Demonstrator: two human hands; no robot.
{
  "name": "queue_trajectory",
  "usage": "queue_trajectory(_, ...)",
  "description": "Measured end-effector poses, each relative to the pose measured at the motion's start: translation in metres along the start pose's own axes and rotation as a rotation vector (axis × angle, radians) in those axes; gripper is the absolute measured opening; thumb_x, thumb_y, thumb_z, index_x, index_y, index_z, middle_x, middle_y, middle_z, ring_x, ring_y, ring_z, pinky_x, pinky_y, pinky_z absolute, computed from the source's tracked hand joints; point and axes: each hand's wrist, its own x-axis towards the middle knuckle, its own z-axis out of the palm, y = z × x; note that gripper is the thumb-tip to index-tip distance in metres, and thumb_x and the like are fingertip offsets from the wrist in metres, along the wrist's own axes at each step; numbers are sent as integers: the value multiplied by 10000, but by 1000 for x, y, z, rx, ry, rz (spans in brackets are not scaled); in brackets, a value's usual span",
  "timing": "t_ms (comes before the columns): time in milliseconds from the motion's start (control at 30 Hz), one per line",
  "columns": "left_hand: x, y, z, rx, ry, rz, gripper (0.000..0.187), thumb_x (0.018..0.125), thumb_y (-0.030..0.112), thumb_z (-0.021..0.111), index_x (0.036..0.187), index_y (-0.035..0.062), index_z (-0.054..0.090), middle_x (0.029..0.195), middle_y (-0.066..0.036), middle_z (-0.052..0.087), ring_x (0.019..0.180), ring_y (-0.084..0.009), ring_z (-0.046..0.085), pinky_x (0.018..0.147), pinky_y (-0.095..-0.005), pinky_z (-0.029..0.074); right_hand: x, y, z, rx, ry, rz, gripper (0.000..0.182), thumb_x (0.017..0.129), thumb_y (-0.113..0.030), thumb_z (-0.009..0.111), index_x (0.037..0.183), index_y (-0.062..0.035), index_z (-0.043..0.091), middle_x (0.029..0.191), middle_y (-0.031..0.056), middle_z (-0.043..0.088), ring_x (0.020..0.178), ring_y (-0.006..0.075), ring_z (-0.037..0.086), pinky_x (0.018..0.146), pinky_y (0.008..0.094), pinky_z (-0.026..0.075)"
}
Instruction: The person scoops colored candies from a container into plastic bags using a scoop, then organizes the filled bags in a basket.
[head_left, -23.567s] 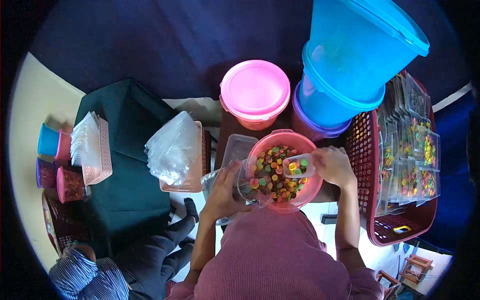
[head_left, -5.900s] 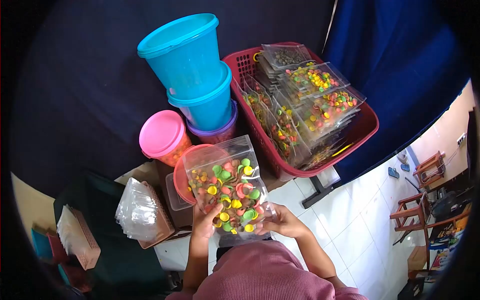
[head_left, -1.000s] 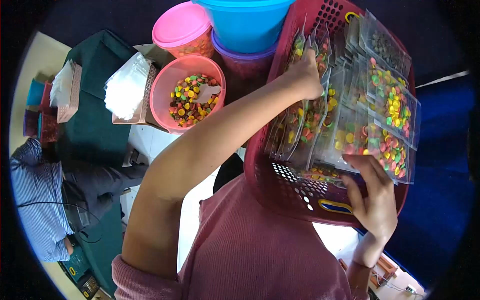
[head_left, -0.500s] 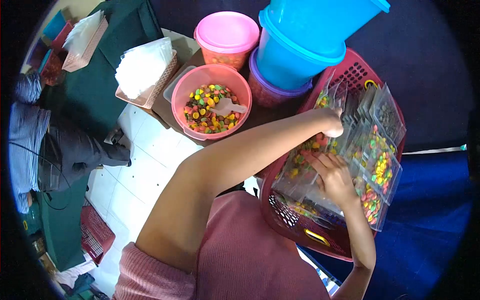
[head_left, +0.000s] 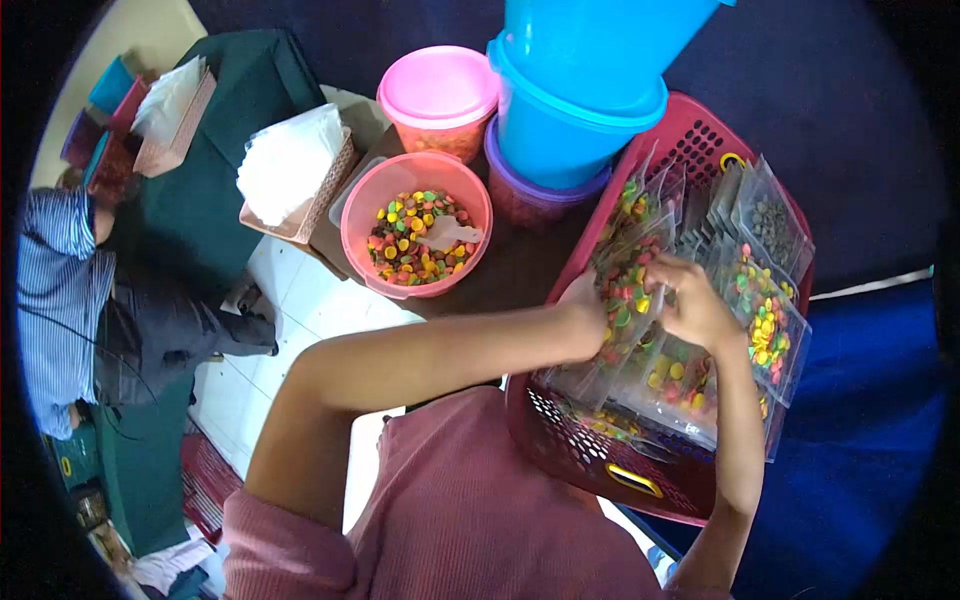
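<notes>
A dark red basket (head_left: 610,472) holds many clear packets of colourful candies. My left hand (head_left: 583,318) is at the basket's left side against the candy packets (head_left: 622,300), its fingers hidden behind them. Bent and drawn together, the fingers of my right hand (head_left: 690,300) grip the edge of a packet, to the right of my left hand. More candy packets (head_left: 768,335) stand along the basket's right side, beside packets with grey contents (head_left: 775,222).
A pink bowl (head_left: 350,225) with candies and a scoop (head_left: 448,234) stands left of the basket, near a pink-lidded tub (head_left: 438,85), blue tubs (head_left: 570,135) and a tray of clear bags (head_left: 290,165). Another person (head_left: 65,290) is at the far left.
My left hand has moved down and left to the packets' left side. My right hand has risen slightly and closed its fingers on a packet. The view has shifted a little.
</notes>
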Motion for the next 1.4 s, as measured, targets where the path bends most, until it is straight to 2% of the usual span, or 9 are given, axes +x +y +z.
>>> queue_trajectory(33, -7, 6, 0, 209, -78, 20, 481, 819, 328, 330, 1278, 202, 258, 1352, -11, 154, 1251, -207, 94, 1013, -418, 72, 3, 2, -3, 26, -20, 3, 120, 572, 50, 449, 690, 42, 464, 695, 170, 472, 677, 325, 497, 591, 365, 390)
queue_trajectory(100, -7, 18, 6, -259, -218, 51, 552, 817, 368, 324, 1310, 198, 141, 1370, 18, 56, 1255, -232, 63, 1011, -438, 60, 7, 14, -2, 48, 10, 35, 80, 581, 39, 438, 660, 42, 454, 661, 164, 456, 614, 310, 477, 553, 355, 375)
queue_trajectory(133, -1, 26, 24, -252, -236, 102, 500, 802, 404, 364, 1253, 193, 314, 1322, 8, 241, 1229, -251, 169, 1003, -452, 108, 10, 18, -4, 52, 3, 18, 80, 582, 33, 439, 660, 42, 455, 656, 164, 453, 607, 309, 478, 551, 360, 375)
queue_trajectory(667, 38, 29, 80, -271, -518, 53, 457, 796, 423, 375, 1189, 191, 398, 1261, -4, 330, 1201, -242, 233, 989, -452, 148, 34, 40, -10, 141, -54, 63, 39, 617, 22, 467, 655, 19, 474, 596, 90, 469, 531, 162, 489, 482, 284, 371)
queue_trajectory(900, 49, 43, 83, -179, -660, 111, 442, 793, 432, 380, 1159, 191, 437, 1233, -10, 372, 1188, -237, 263, 983, -452, 166, 42, 43, 10, 135, -12, -71, 62, 604, 7, 502, 658, 21, 478, 590, 121, 485, 535, 206, 502, 502, 300, 391)
queue_trajectory(1100, 60, 54, 87, -116, -755, 142, 433, 790, 440, 385, 1133, 190, 470, 1208, -15, 407, 1177, -233, 289, 978, -452, 182, 35, 55, 4, 57, -66, 34, 204, 607, -27, 514, 795, 40, 560, 700, 173, 533, 618, 282, 522, 613, 345, 423)
queue_trajectory(1167, 60, 56, 90, -95, -785, 145, 430, 790, 443, 386, 1124, 190, 481, 1200, -17, 419, 1173, -232, 298, 976, -452, 187, 31, 61, 6, 122, 23, 4, 18, 610, 29, 471, 627, 25, 469, 590, 92, 475, 526, 154, 483, 487, 267, 374)
queue_trajectory(1267, 65, 62, 90, -60, -825, 155, 428, 789, 445, 388, 1116, 189, 492, 1192, -18, 431, 1170, -231, 306, 974, -452, 192, 29, 61, 2, 114, 12, 2, 25, 620, 34, 462, 638, 21, 472, 608, 77, 485, 537, 136, 478, 481, 257, 364)
queue_trajectory(1400, 76, 52, 93, 2146, -709, 850, 495, 760, 400, 468, 1173, 134, 406, 1159, -51, 445, 1053, -254, 412, 866, -446, 307, 23, 65, 2, 116, 33, 27, 46, 629, 7, 476, 672, 7, 493, 634, 100, 501, 575, 179, 489, 516, 283, 378)
